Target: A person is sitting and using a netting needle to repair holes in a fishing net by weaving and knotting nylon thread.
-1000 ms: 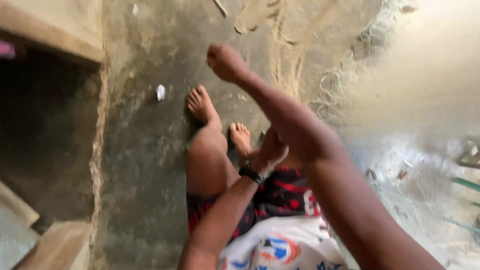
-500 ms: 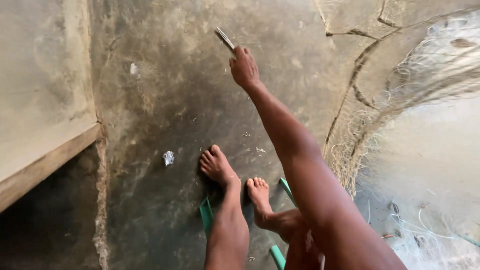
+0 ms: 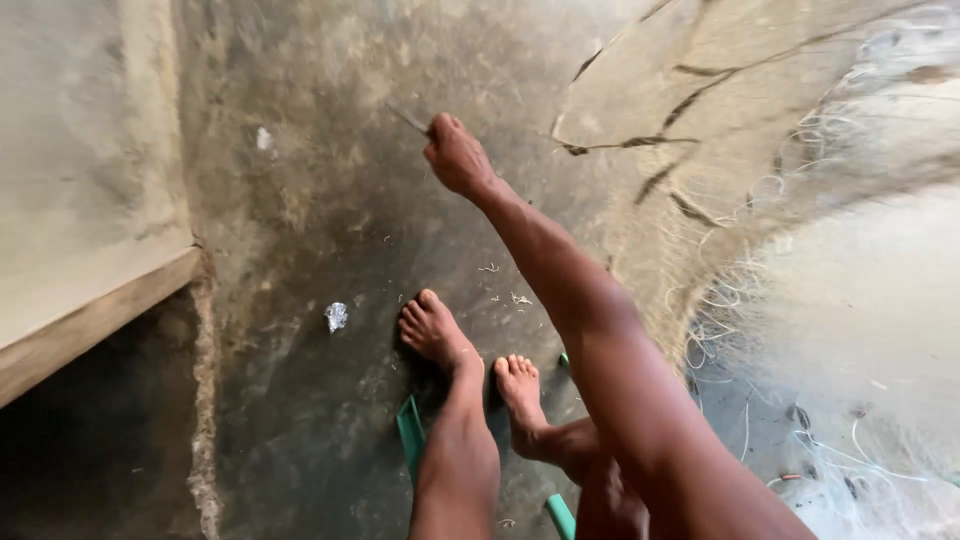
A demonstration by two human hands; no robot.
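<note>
My right hand (image 3: 457, 156) is stretched far out in front of me, closed on a thin flat stick-like tool (image 3: 408, 119) whose tip points up and left. The arm runs back to the lower right of the view. A pale, fine fishing net (image 3: 800, 260) lies heaped on the floor to the right of the arm, with loose strands trailing beside it. My two bare feet (image 3: 432, 330) rest on the dark concrete floor below the hand. My left hand is out of sight.
A green flat object (image 3: 410, 435) lies under my legs. Small white scraps (image 3: 336, 316) sit on the floor left of the feet. A raised wall with a wooden edge (image 3: 90, 335) runs along the left, with a dark recess below it.
My right arm has reached forward and stayed extended with the thin tool in it. The left hand with its dark wristband has dropped out of view.
</note>
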